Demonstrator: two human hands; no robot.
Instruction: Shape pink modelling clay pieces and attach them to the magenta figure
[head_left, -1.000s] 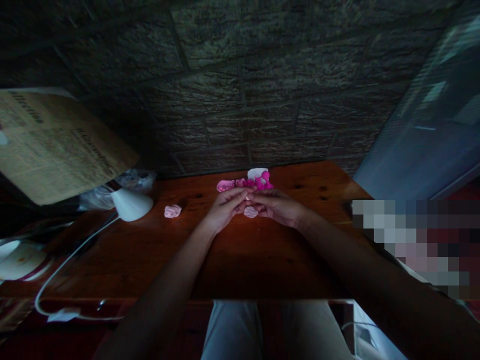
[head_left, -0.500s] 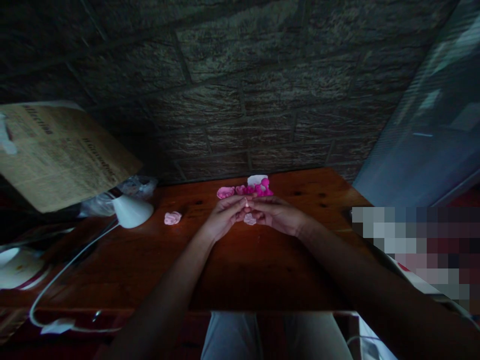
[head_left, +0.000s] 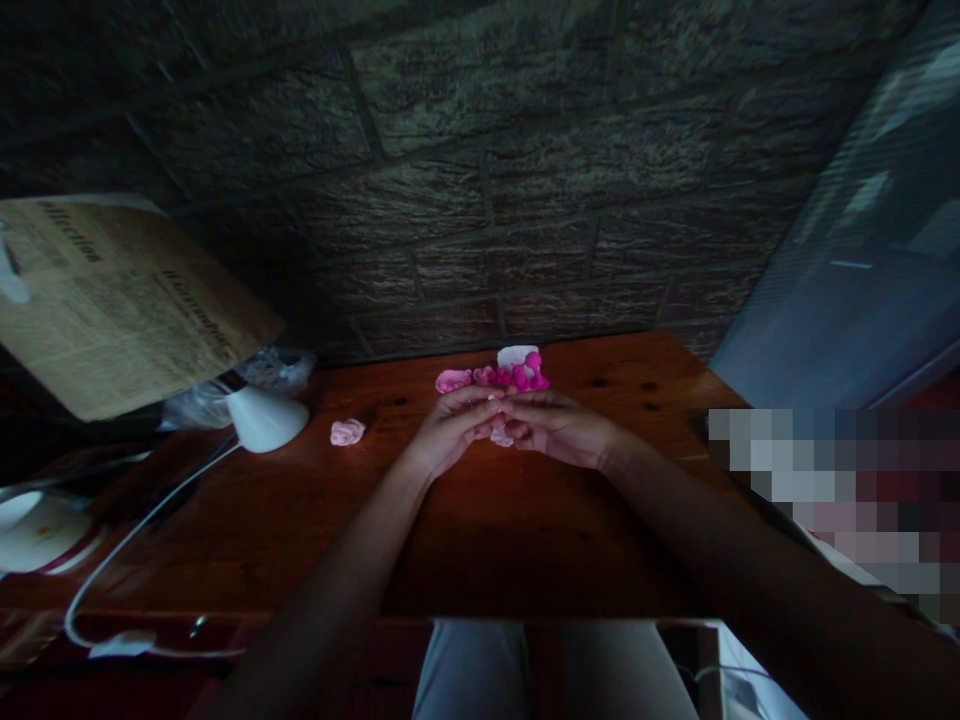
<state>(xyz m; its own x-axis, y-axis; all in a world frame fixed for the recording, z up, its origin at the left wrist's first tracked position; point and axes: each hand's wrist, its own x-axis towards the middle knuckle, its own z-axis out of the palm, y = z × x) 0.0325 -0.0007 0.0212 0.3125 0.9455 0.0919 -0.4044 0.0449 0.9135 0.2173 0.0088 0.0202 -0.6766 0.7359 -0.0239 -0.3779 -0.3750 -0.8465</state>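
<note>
Head view: left hand (head_left: pixel 452 428) and right hand (head_left: pixel 561 426) apparently pinch a pink piece (head_left: pixel 493 399).

Tabletop (head_left: pixel 300 510): wood, knotty, semi-gloss. Wall (head_left: pixel 540 200) behind tabletop: rough, stone-look. Shade (head_left: pixel 127 300) over tabletop's left end: matt, paper-like, printed. Base (head_left: pixel 264 422) on tabletop: smooth, hard. Bag (head_left: pixel 281 370) on tabletop: crinkled clear plastic. Lump (head_left: pixel 347 432) on tabletop: creased, dough-like. Trousers (head_left: pixel 472 670) below tabletop: matt cloth.
</note>
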